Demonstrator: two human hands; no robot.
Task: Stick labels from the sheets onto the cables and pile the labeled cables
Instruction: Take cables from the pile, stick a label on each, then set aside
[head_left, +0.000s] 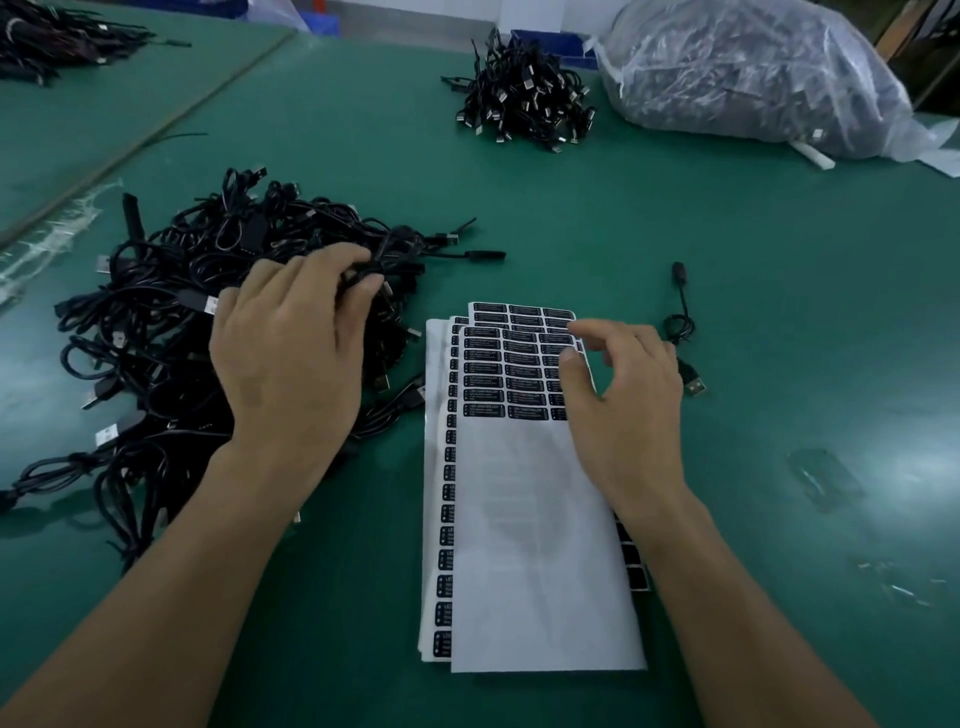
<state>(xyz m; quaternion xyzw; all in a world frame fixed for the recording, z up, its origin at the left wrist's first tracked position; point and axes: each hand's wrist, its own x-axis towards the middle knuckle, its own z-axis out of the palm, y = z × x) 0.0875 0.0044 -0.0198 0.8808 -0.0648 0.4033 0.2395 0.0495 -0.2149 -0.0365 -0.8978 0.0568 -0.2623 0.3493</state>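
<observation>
View from above of a green counter (571, 223) with two bare hands at work.

The left hand (291, 353) lies on a tangled near cable pile (156, 322) of black USB cables at the left. Its thumb and fingertips are curled and pinch a strand at the pile's far right edge. The right hand (623, 405) hangs over a fanned stack of label sheets (530, 545) in the middle. Its thumb and forefinger are curved and apart and hold nothing. They sit just above the rightmost black labels (519, 371), which fill only the far end of the top sheet; the near part is bare backing.

Likely trouble: the strand is knotted into the tangle, so lifting it may drag other cables onto the sheets. The sheets lie loose and overlapping, and whether the right palm presses on them cannot be told, so peeling a label may shift the stack. A label could also curl or stick to a fingertip.

A single cable (683, 332) lies just right of the right hand. A far cable pile (524, 104) and a full plastic bag (753, 78) sit at the far side, well apart from both hands.
</observation>
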